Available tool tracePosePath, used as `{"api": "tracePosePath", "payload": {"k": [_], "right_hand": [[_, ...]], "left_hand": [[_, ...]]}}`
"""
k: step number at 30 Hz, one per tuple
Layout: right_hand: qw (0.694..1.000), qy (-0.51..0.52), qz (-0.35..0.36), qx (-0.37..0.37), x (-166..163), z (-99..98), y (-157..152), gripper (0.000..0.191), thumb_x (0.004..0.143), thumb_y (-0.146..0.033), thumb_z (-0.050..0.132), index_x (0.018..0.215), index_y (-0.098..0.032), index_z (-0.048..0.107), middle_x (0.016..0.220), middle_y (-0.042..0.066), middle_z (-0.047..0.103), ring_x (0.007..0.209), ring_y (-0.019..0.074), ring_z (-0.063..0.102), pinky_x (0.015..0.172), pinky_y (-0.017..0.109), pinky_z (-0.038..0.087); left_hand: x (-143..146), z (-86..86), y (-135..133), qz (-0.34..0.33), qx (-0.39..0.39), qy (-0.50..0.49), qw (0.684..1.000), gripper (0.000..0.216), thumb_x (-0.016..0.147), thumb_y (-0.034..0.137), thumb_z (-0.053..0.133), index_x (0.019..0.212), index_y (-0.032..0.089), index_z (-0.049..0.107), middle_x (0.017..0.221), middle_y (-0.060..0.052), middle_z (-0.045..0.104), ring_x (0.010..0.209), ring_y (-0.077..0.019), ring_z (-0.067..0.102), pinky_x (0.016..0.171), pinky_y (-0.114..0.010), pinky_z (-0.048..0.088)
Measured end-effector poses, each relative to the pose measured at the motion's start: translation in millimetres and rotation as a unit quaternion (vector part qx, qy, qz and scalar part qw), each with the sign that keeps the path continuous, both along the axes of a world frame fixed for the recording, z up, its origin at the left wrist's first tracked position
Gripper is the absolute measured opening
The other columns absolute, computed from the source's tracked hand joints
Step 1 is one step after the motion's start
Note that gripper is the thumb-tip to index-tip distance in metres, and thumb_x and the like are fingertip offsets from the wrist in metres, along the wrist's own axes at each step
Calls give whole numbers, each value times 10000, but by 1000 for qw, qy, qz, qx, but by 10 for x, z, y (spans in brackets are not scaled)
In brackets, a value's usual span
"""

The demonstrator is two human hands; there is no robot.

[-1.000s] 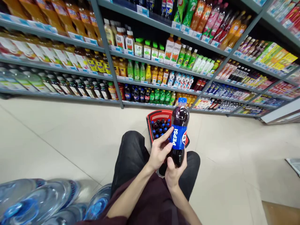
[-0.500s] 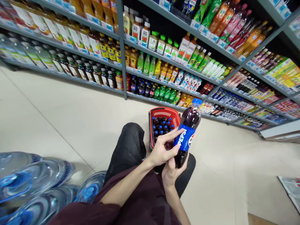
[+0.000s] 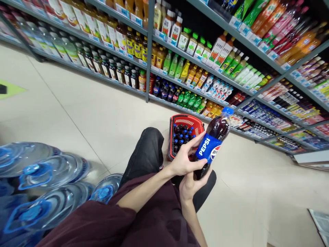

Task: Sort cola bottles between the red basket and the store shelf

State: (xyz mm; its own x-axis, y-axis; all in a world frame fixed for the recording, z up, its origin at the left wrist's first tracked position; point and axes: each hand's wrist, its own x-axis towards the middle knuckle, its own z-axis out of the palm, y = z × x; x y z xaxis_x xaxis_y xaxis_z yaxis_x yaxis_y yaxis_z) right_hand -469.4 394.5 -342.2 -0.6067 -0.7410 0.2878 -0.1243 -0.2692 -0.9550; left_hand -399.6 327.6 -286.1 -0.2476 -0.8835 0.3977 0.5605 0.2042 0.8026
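**Both hands on a cola bottle above a red basket**

Grip first: both hands are clenched on one Pepsi bottle point(image 3: 212, 144); the left hand point(image 3: 185, 159) wraps its fingers over the glossy blue label from the near side, thumb lying along the label's lower edge; the right hand point(image 3: 190, 183) cups the rounded base from beneath, palm up. The bottle is clear, smooth plastic filled with dark liquid, waisted under the label, domed at the shoulder and topped by a ribbed blue cap; it is tilted, cap pointing up and to the right, held in the air over the person's black-trousered knees point(image 3: 147, 151); sleeves of matte maroon cloth point(image 3: 102, 219) fill the lower frame.

Just beyond the hands a red plastic basket point(image 3: 186, 120) sits on the floor, its rim slotted like a grille; inside stand close-packed dark bottles with blue caps point(image 3: 182, 135), seen from above. Pale, lightly glossy floor tiles point(image 3: 77, 109) spread around it. At lower left lie big translucent blue water jugs point(image 3: 43, 185), rounded and ridged, with blue caps. Grey metal shelves point(image 3: 150, 51) run across the back, crowded with bottled drinks in amber, green, yellow and white, and with flat boxed packs farther right.
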Motion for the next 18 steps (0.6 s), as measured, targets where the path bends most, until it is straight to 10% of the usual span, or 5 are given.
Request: {"api": "tracePosePath", "payload": {"k": [18], "right_hand": [[942, 274, -157, -112, -6, 94, -114, 669, 785, -219, 771, 1414, -200, 543, 1282, 162, 589, 1200, 312, 645, 1030, 596, 560]], "left_hand": [[-42, 10, -42, -32, 31, 29, 999, 954, 807, 369, 846, 1627, 180, 396, 1464, -165, 616, 1323, -371, 617, 1128, -460, 522]]}}
